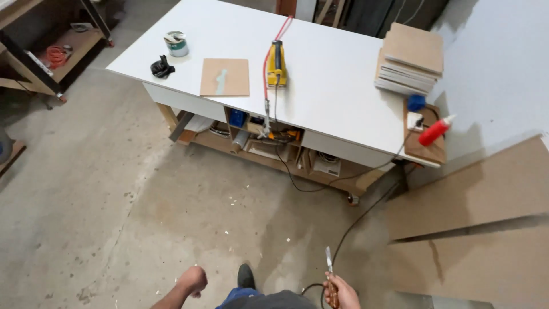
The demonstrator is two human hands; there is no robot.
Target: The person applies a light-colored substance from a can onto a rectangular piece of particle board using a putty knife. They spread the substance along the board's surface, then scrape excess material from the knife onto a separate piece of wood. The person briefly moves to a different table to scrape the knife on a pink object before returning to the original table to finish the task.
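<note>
Concrete floor [114, 194]: broad open stretch between the person and the bench, bare apart from small flecks.
White workbench [331, 86]: near edge faces the floor; open shelf beneath crammed with tools and boxes.
Brown boards [474, 229]: leaning at the right, narrowing the way there.
Stack of square panels [409, 60]: far right corner of the bench.
Yellow power tool [277, 63]: mid-bench, cord trailing over the edge.
Tin can [177, 43]: far left corner, contents unreadable.
Right hand [342, 292]: wrapped around a wooden-handled scraper [330, 274], blade up.
Left hand [193, 280]: fisted, holding nothing.
</note>
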